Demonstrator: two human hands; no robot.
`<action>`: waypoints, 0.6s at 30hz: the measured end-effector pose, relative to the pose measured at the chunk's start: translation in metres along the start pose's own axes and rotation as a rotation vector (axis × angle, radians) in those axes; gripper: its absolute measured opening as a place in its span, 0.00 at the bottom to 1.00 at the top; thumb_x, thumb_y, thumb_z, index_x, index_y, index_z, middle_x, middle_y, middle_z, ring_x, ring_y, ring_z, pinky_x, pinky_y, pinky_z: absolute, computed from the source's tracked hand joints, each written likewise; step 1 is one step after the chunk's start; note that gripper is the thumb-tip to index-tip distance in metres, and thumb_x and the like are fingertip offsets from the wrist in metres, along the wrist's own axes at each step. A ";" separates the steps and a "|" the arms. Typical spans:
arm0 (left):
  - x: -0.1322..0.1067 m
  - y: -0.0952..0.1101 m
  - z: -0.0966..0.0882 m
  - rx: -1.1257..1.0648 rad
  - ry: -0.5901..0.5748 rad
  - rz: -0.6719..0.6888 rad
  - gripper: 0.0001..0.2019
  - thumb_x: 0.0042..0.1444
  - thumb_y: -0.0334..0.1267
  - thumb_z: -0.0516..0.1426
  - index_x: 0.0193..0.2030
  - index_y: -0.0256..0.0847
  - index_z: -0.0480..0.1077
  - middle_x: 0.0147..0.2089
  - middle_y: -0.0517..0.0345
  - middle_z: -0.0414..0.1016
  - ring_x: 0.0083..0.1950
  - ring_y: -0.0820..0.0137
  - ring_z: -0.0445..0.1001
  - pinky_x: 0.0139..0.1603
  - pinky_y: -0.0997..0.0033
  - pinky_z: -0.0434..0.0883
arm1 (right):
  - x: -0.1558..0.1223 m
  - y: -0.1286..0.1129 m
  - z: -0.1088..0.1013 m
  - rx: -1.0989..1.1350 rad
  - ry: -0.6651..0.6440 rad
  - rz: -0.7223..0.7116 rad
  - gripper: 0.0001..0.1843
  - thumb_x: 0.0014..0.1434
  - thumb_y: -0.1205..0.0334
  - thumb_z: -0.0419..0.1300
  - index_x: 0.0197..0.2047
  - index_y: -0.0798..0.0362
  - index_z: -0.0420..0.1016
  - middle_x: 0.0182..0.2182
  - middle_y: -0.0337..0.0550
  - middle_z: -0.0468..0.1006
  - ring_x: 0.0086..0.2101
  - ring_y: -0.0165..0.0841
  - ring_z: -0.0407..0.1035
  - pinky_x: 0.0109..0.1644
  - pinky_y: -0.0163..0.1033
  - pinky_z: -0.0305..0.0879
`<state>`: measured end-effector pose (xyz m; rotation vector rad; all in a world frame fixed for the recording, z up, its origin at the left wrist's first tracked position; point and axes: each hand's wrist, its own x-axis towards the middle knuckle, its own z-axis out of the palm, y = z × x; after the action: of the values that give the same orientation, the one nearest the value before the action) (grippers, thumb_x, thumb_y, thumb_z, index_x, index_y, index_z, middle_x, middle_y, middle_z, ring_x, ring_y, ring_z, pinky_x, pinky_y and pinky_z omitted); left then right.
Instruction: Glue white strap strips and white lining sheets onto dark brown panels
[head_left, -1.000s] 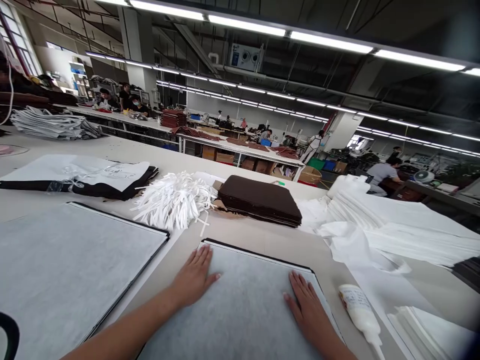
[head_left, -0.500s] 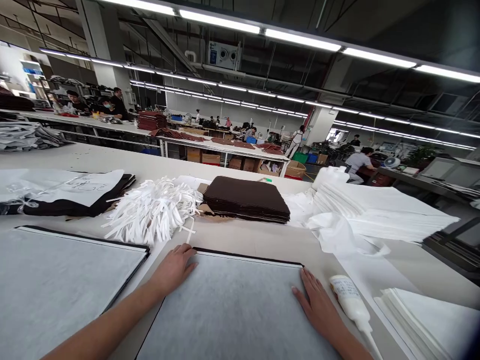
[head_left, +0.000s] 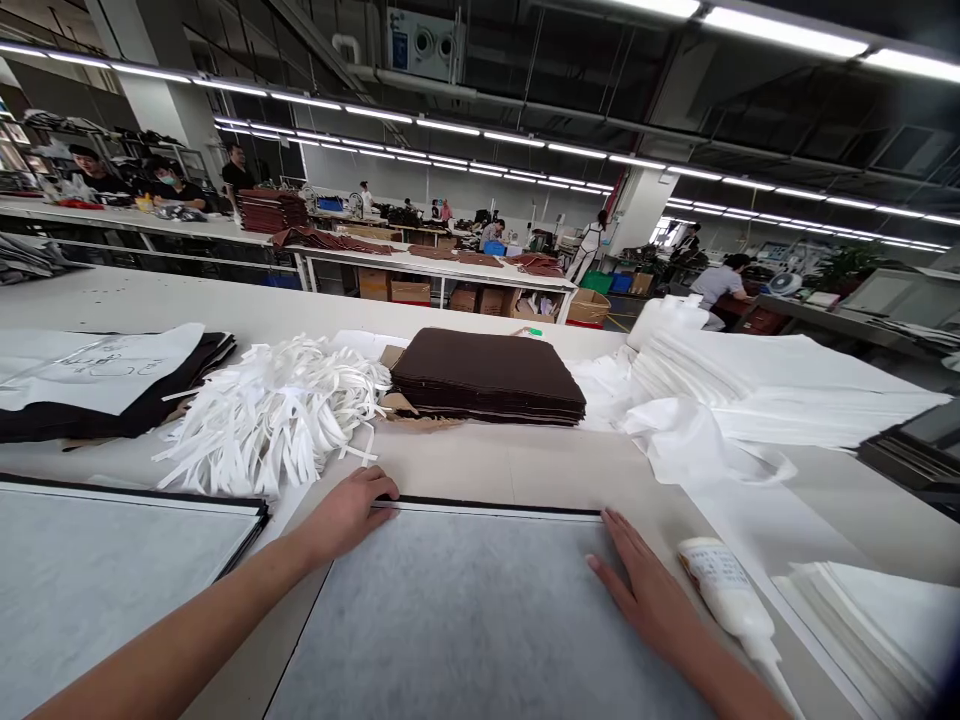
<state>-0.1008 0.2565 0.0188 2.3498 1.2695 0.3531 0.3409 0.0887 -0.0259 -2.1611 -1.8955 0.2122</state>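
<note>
Grey fibrous sheet [head_left: 480, 620] under both hands, nothing gripped: left hand [head_left: 349, 515] half-curled at black top edge [head_left: 487, 508], right hand [head_left: 646, 588] open flat.

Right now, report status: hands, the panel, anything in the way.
Left hand on far edge of grey black-edged panel. Right hand at its right corner. White squeeze bottle beside right hand, off panel.

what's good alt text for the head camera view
The left hand and right hand rest at the far edge of a grey black-edged panel on a pale worktable, beside a white squeeze bottle, with white straps, a dark brown stack and white sheets beyond. Co-workers work farther off.
</note>
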 end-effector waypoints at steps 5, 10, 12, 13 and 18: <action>0.010 0.003 -0.002 -0.030 -0.002 -0.055 0.09 0.58 0.45 0.57 0.39 0.44 0.73 0.47 0.51 0.75 0.52 0.55 0.73 0.52 0.58 0.70 | 0.025 -0.045 -0.001 0.071 -0.069 -0.149 0.40 0.71 0.40 0.45 0.76 0.55 0.47 0.75 0.48 0.48 0.73 0.44 0.41 0.75 0.57 0.49; 0.011 0.006 -0.006 -0.045 0.034 -0.081 0.08 0.56 0.46 0.57 0.38 0.46 0.73 0.42 0.56 0.78 0.46 0.59 0.75 0.45 0.64 0.70 | 0.052 -0.088 0.003 0.183 -0.120 -0.325 0.37 0.71 0.42 0.50 0.76 0.50 0.49 0.74 0.47 0.52 0.72 0.45 0.46 0.75 0.58 0.49; 0.006 0.006 -0.008 -0.064 0.036 -0.073 0.12 0.58 0.49 0.57 0.42 0.47 0.74 0.41 0.58 0.79 0.42 0.61 0.76 0.42 0.66 0.70 | 0.060 -0.101 0.006 0.213 -0.123 -0.385 0.36 0.70 0.48 0.54 0.75 0.51 0.51 0.72 0.50 0.56 0.71 0.46 0.49 0.74 0.59 0.50; 0.003 0.005 -0.008 -0.077 0.039 -0.059 0.14 0.58 0.51 0.56 0.45 0.48 0.75 0.41 0.58 0.79 0.42 0.61 0.77 0.42 0.67 0.71 | 0.063 -0.106 0.007 0.224 -0.114 -0.408 0.35 0.69 0.51 0.57 0.74 0.52 0.54 0.71 0.52 0.58 0.70 0.46 0.52 0.74 0.59 0.50; -0.012 -0.009 -0.008 -0.220 0.103 -0.068 0.19 0.51 0.64 0.61 0.40 0.55 0.79 0.46 0.63 0.81 0.47 0.59 0.78 0.45 0.71 0.74 | 0.072 -0.100 -0.002 0.280 -0.067 -0.434 0.30 0.65 0.57 0.62 0.68 0.51 0.65 0.61 0.52 0.72 0.62 0.44 0.63 0.69 0.53 0.57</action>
<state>-0.1173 0.2524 0.0210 2.1226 1.2834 0.5679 0.2560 0.1715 0.0087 -1.5421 -2.1653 0.4355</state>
